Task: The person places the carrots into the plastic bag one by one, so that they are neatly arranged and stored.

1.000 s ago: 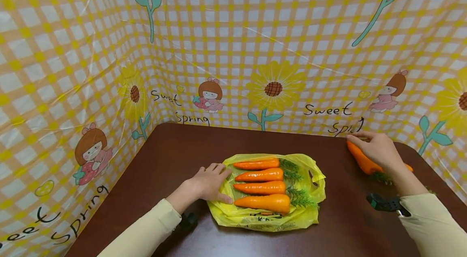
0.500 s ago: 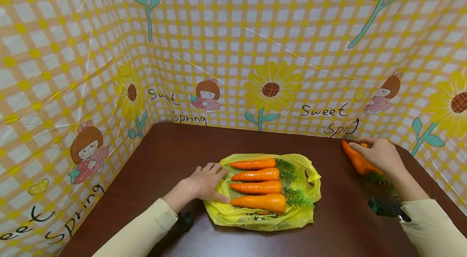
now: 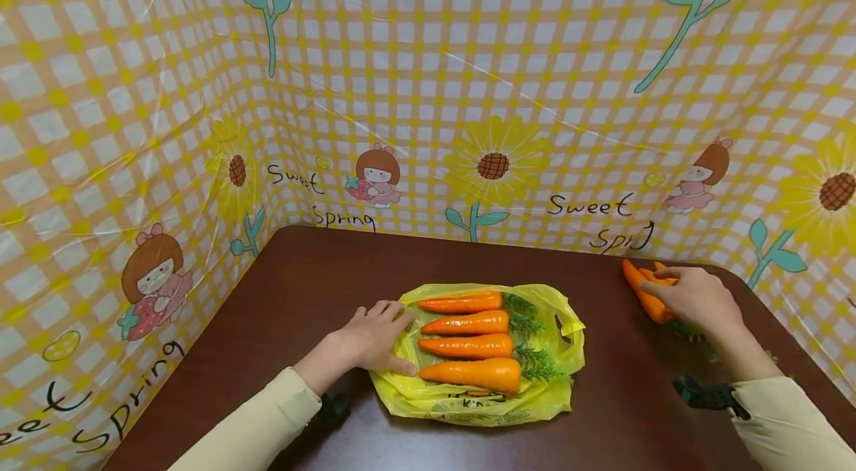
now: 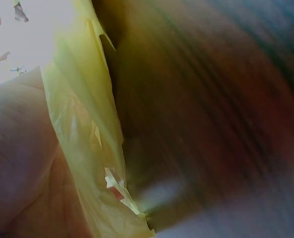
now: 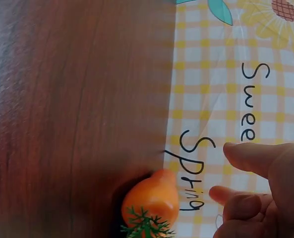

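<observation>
My left hand point(image 3: 376, 337) rests on the left edge of a yellow plastic bag point(image 3: 408, 400), its fingers spread. Several carrots point(image 3: 470, 347) with green tops lie side by side on that bag, tips to the left. In the left wrist view, yellow plastic point(image 4: 87, 129) lies against the hand point(image 4: 18, 158). At the far right of the table my right hand point(image 3: 698, 300) hovers over more carrots point(image 3: 643, 293), which it partly covers. From the right wrist, the thumb and fingers point(image 5: 253, 158) stand apart with nothing between them, beside a carrot's thick end point(image 5: 154, 198).
A dark brown wooden table point(image 3: 321, 263) bears everything. Checked cloth point(image 3: 414, 85) printed with sunflowers hangs behind it and at both sides. The second carrot at the right point(image 3: 660, 268) shows only in part behind the right hand.
My right hand has lifted slightly off the right-hand carrots, and more of them shows. The left hand stays on the bag. The head view has shifted a little.
</observation>
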A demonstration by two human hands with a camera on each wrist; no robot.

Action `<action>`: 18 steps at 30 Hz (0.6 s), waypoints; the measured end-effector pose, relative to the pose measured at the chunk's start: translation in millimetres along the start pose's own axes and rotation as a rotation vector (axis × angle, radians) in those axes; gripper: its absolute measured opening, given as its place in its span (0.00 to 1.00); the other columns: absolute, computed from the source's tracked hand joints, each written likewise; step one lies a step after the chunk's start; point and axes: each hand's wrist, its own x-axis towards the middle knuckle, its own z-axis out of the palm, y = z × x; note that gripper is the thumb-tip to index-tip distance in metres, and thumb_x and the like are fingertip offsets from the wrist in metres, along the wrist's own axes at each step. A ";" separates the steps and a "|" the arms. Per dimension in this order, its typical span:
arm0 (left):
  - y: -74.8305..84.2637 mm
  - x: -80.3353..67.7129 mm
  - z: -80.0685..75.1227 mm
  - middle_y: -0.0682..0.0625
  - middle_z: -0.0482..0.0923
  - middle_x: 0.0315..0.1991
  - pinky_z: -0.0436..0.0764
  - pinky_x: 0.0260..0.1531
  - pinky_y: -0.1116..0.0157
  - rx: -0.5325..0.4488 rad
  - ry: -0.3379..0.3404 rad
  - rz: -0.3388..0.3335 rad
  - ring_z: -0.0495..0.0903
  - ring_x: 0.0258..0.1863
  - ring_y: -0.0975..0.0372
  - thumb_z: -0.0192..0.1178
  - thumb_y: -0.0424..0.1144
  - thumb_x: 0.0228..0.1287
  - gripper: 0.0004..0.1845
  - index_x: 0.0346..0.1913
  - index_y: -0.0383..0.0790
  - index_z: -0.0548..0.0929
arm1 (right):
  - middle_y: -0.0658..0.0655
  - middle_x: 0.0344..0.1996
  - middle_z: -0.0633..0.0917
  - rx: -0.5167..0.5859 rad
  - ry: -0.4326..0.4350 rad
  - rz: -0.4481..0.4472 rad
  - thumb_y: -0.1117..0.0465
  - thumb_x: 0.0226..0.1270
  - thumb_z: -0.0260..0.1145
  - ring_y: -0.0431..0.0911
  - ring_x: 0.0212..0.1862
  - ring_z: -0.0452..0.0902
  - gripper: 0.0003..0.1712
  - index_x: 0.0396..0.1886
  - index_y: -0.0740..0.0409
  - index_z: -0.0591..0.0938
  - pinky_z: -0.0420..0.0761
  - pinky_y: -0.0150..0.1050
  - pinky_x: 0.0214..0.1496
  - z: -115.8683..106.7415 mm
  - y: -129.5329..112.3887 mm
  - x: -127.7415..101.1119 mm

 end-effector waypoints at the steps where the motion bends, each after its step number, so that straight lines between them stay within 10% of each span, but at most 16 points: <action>1: -0.3 0.8 -0.3 0.46 0.57 0.77 0.64 0.67 0.39 0.004 0.007 0.001 0.57 0.76 0.49 0.62 0.70 0.59 0.49 0.78 0.50 0.62 | 0.81 0.64 0.68 -0.005 -0.008 0.007 0.26 0.68 0.54 0.77 0.50 0.74 0.54 0.71 0.71 0.69 0.77 0.52 0.34 -1.3 0.1 -0.3; 11: -0.5 4.6 3.8 0.46 0.57 0.77 0.64 0.67 0.39 0.001 0.007 0.004 0.57 0.76 0.49 0.62 0.71 0.59 0.49 0.78 0.50 0.62 | 0.86 0.56 0.71 -0.031 -0.108 0.090 0.27 0.67 0.55 0.70 0.39 0.78 0.56 0.69 0.76 0.68 0.75 0.48 0.27 -3.7 3.7 -6.0; 18: 1.2 4.0 8.4 0.47 0.58 0.76 0.64 0.66 0.41 0.014 0.001 0.013 0.57 0.76 0.50 0.61 0.71 0.60 0.48 0.77 0.51 0.62 | 0.61 0.29 0.78 -0.020 -0.174 0.092 0.32 0.68 0.59 0.53 0.30 0.74 0.38 0.49 0.66 0.83 0.70 0.44 0.27 1.6 6.2 -8.1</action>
